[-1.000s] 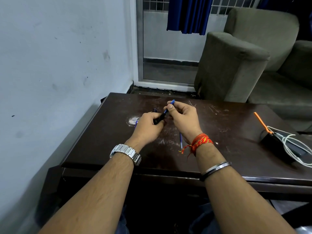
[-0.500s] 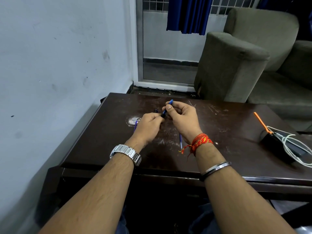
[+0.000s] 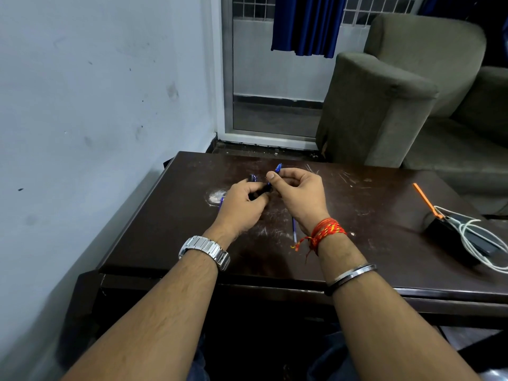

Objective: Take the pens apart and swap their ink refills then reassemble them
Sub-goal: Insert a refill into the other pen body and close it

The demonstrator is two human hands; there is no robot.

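Both hands meet above the middle of the dark wooden table (image 3: 357, 204). My right hand (image 3: 298, 193) pinches a blue pen (image 3: 278, 169) whose upper end sticks out above the fingers. My left hand (image 3: 243, 206) grips the dark lower section of the pen (image 3: 259, 192), where it meets the blue part. A thin blue ink refill (image 3: 294, 229) lies on the table under my right wrist, partly hidden. Another blue pen piece (image 3: 221, 202) shows at the left edge of my left hand, and a dark blue piece (image 3: 252, 177) lies just beyond the fingers.
A wall runs close along the table's left side. On the right end of the table sit a black box (image 3: 442, 232), a coiled white cable (image 3: 478, 237) and an orange stick (image 3: 425, 199). A grey armchair (image 3: 384, 105) stands behind the table.
The hands have drawn slightly closer together around the pen. The dark section sits further inside my left fingers than a second ago.
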